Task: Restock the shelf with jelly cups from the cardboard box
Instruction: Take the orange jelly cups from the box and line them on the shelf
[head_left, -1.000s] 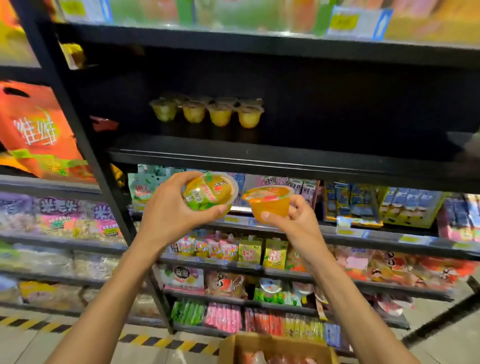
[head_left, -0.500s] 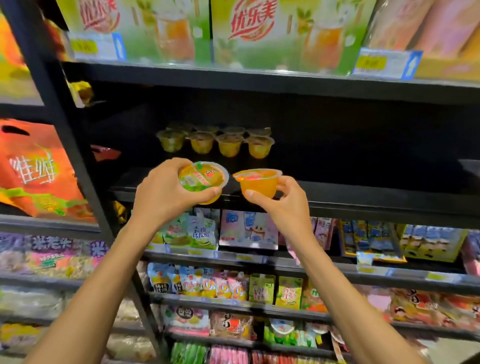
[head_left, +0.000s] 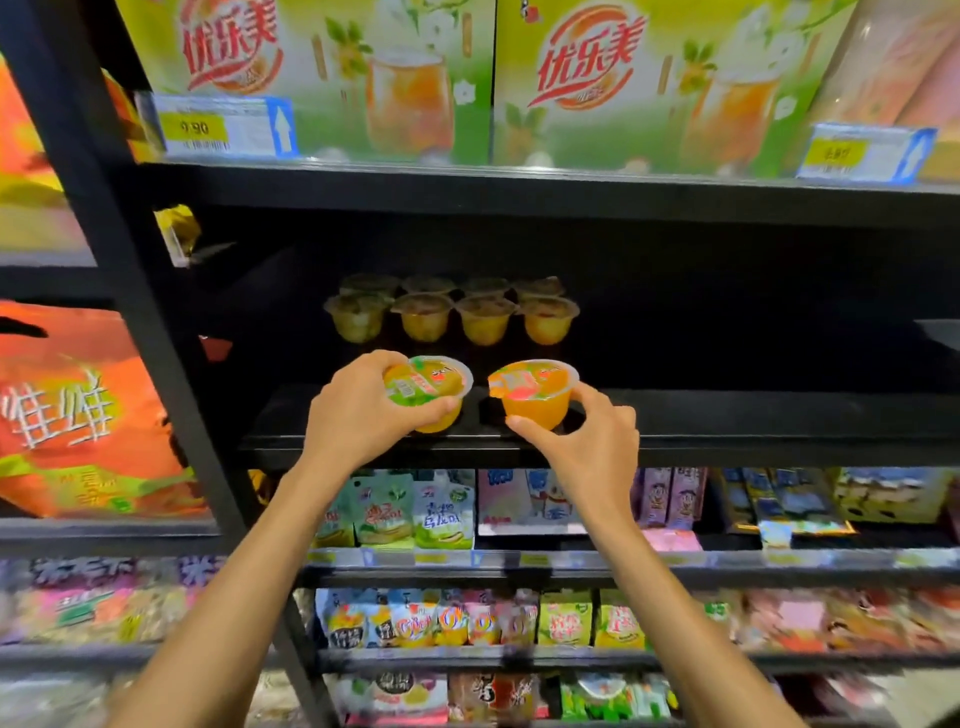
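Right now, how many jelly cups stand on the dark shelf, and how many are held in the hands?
Standing jelly cups on the shelf, two rows of 4: 8
Left cup, held by the left hand: 1
Right cup, held by the right hand: 1
Total: 10

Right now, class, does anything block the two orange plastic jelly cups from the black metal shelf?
Nothing visible. The left hand holds one orange plastic jelly cup, the right hand a second cup, both at the black metal shelf, bare in front of the stocked yellow cups.
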